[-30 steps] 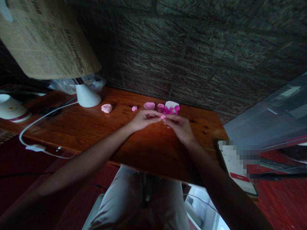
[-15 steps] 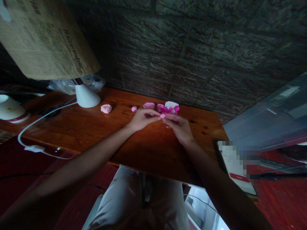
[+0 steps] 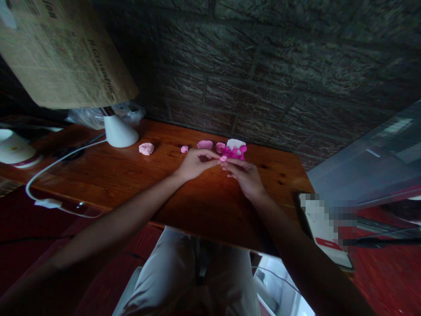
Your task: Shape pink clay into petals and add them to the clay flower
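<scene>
Between the fingertips of my left hand (image 3: 196,164) and my right hand (image 3: 245,174) is a small light-pink piece (image 3: 223,158), soft and clay-like in look. Both hands pinch it above the wooden table (image 3: 204,202). Just behind them lie a flat pink piece (image 3: 205,144), a rounded pink piece (image 3: 220,147), several bright magenta pieces (image 3: 235,153) and a white piece (image 3: 236,143). To the left of my left hand sit a small pink lump (image 3: 184,149) and a larger pale-pink lump (image 3: 146,149).
A lamp with a white base (image 3: 121,131) and printed paper shade (image 3: 72,61) stands at the left, its white cord (image 3: 49,166) hanging over the table's front. A paper cup (image 3: 15,149) is far left. A stone-block wall (image 3: 230,79) rises behind. A flat device (image 3: 324,232) lies at the right edge.
My right hand's fingers have shifted slightly around the small pink piece, and more of the magenta pieces behind shows. The left hand keeps nearly the same place.
</scene>
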A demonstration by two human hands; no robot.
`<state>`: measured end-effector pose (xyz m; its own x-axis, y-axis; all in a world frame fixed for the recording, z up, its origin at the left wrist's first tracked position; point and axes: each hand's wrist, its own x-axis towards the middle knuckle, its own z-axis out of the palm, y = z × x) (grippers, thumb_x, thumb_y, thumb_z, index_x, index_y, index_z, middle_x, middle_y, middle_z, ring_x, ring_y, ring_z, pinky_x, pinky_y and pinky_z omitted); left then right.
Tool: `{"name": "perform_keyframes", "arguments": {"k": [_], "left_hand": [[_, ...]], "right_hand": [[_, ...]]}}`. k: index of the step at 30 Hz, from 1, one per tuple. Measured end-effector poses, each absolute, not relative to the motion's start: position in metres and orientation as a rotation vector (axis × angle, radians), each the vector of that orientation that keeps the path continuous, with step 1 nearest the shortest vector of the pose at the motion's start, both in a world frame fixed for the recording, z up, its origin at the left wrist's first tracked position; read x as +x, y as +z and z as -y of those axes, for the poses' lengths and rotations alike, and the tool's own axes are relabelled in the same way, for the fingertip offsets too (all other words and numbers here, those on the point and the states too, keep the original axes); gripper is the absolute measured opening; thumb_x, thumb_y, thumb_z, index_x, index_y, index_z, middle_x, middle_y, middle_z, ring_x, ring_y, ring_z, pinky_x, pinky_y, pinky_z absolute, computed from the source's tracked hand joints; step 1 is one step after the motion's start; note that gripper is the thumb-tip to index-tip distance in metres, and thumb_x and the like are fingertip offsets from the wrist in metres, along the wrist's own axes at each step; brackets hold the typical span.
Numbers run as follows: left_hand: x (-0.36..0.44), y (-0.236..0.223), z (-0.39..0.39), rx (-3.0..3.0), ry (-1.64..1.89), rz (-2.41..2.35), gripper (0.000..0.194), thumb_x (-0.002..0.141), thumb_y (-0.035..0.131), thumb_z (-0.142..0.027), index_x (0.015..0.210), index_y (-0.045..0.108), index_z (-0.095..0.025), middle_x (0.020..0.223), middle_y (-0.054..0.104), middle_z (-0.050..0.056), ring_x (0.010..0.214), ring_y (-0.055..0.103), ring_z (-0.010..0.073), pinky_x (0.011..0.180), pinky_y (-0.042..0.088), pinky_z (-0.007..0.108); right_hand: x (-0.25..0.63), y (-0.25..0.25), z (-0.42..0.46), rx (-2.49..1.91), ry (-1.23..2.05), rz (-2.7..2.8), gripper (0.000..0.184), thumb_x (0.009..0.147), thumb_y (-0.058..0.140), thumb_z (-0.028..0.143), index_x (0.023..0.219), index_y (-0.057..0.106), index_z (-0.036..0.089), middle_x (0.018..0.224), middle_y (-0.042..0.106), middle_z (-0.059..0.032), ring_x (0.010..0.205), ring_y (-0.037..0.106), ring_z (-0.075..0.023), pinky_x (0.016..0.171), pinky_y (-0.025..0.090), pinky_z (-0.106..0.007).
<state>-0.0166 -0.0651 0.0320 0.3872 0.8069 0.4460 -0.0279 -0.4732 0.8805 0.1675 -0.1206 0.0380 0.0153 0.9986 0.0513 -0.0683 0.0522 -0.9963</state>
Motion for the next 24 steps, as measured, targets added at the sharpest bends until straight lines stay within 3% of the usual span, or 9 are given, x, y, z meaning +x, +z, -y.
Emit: {"name": "perform_keyframes", "arguments": {"k": [8,18,24], "left_hand": [[-0.016,0.03,0.07,1.967,1.356,-0.653,0.015,0.085,0.077,-0.03,0.089,0.079,-0.016,0.095,0.081,0.009,0.087,0.075,0.0174,0.084,0.059,0.03],[-0.016,0.031,0.071,2.348,1.507,-0.679,0.015,0.09,0.072,-0.022,0.101,0.079,-0.018,0.081,0.079,0.004,0.065,0.068,0.0114,0.06,0.052,0.022],[-0.017,0.029,0.068,2.37,1.568,-0.598,0.011,0.09,0.07,-0.018,0.097,0.079,-0.017,0.097,0.08,0.008,0.09,0.075,0.0171,0.082,0.059,0.03]], "right_hand": [[0.159,0.038,0.124,-1.148,1.24,0.992,0.031,0.059,0.087,0.039,0.087,0.082,0.028,0.093,0.08,-0.0037,0.086,0.071,-0.0176,0.065,0.05,-0.025],[0.153,0.042,0.127,-1.183,1.28,0.862,0.023,0.062,0.087,0.036,0.082,0.081,0.027,0.081,0.078,-0.0012,0.078,0.067,-0.0137,0.062,0.044,-0.022],[0.149,0.041,0.128,-1.155,1.283,0.848,0.025,0.066,0.085,0.039,0.088,0.081,0.027,0.094,0.08,-0.0031,0.083,0.068,-0.0139,0.064,0.045,-0.022]]}}
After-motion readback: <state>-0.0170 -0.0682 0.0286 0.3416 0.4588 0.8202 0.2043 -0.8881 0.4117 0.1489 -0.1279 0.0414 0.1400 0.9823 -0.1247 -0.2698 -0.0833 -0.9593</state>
